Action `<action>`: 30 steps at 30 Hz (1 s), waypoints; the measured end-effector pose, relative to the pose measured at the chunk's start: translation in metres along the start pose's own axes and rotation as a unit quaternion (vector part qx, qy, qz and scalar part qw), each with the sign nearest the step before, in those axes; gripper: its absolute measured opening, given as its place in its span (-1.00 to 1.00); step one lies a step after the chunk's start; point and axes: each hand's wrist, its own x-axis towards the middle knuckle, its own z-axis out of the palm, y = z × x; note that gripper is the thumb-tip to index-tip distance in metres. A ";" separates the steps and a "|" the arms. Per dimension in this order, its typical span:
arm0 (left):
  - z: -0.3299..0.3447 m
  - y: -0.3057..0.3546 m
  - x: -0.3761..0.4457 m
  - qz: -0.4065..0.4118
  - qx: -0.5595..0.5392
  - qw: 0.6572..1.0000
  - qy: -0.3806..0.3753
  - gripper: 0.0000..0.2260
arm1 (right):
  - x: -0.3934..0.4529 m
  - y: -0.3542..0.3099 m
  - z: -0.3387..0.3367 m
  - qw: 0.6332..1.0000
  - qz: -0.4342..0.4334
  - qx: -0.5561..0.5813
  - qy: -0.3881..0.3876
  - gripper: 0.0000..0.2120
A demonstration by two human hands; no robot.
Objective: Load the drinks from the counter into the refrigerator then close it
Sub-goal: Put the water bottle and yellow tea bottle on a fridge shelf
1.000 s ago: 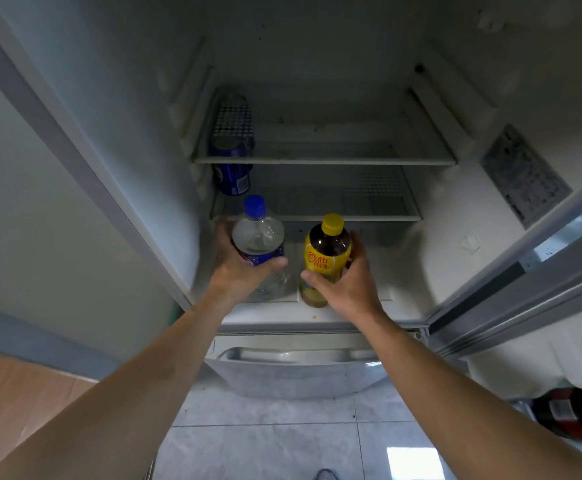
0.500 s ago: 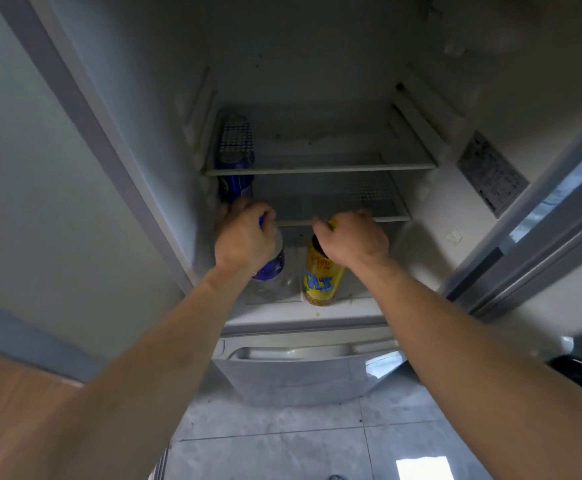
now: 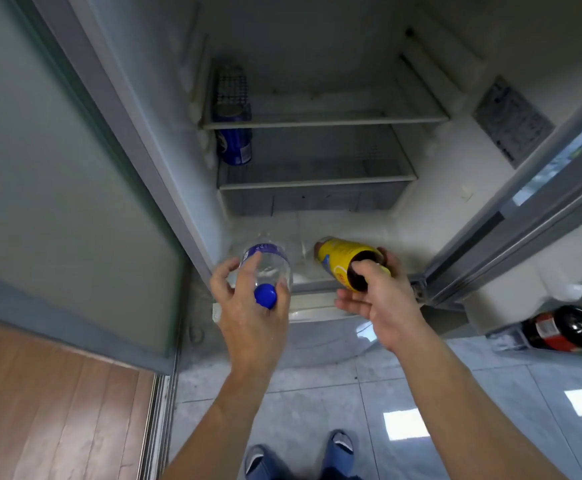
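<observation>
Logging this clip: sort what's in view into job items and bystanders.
Job: water bottle in left hand; tea bottle in right hand; blue can; fridge; cola bottle.
Bystanders: slippers; wood floor.

I see a clear water bottle with a bright blue cap and a purple-blue label band. Beside it, the tea bottle has a yellow label with small red and blue marks, and dark brown liquid shows through its neck. On my view of the wire shelf, which is white, a can is deep blue with a white patch. The refrigerator lining is off-white, its frame grey. The floor is pale grey marbled tile; to the left lie warm brown wood planks. My slippers are blue with white.
</observation>
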 end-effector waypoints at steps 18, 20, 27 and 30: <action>0.047 -0.023 -0.031 -0.516 -0.353 0.780 -0.031 -0.52 | -0.004 0.100 -0.031 0.995 0.098 -0.023 0.006 -0.65; 0.053 -0.022 -0.033 -0.516 -0.337 0.788 -0.011 -0.55 | 0.001 0.101 -0.040 0.997 0.067 -0.031 0.006 -0.68; 0.043 -0.014 -0.040 -0.485 -0.342 0.805 -0.007 -0.53 | 0.015 0.086 -0.056 1.000 0.021 -0.009 -0.010 -0.75; 0.037 -0.004 -0.043 -0.448 -0.376 0.811 -0.027 -0.43 | 0.022 0.065 -0.045 1.000 -0.013 0.000 -0.026 -0.75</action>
